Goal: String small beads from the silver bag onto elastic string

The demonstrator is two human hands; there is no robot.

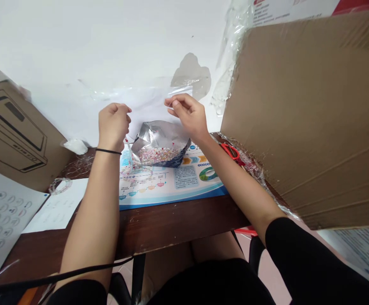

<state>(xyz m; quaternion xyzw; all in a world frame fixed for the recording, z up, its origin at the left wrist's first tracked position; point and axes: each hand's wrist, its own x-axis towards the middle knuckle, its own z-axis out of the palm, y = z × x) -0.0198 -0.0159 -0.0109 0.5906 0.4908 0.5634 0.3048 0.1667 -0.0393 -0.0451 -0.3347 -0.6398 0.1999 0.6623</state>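
My left hand (113,123), closed in a pinch, is raised at the left of an open silver bag (162,133). A string of small beads (130,150) hangs below it and curls onto the printed sheet. Higher and to the right, my right hand (189,114) pinches what looks like a thin clear thread (169,104) between thumb and forefinger. Whether that thread joins the beaded string cannot be made out. Loose pink, white and red beads (159,156) fill the mouth of the bag, which lies on the blue and white printed sheet (184,178).
Red-handled scissors (230,151) lie beyond my right forearm, beside crumpled clear plastic. A large cardboard box (305,114) stands at the right, and another box (16,131) at the left. A beaded loop (60,185) rests on white paper. The wall rises behind the dark wooden table (178,224).
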